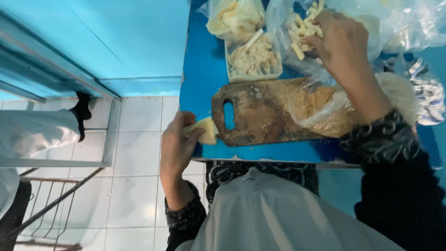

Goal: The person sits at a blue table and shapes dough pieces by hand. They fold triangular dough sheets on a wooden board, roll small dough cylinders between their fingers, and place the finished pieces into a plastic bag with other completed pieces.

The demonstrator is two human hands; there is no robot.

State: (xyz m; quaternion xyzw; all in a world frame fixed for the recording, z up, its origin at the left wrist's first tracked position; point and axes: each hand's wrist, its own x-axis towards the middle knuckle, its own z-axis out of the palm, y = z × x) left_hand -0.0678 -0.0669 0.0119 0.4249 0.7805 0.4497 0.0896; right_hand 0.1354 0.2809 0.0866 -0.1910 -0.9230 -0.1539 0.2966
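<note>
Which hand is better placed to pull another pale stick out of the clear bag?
Right. The right hand already rests on the sticks in the clear bag. The left hand sits at the table edge, occupied by a pale wrapper sheet.

Both arms wear long dark sleeves with a pale swirling, lace-like pattern at the cuffs, reaching the wrists above the left hand [179, 142] and the right hand [341, 44]. A pale grey smooth cloth garment covers the chest and lap, over patterned black fabric.
</note>
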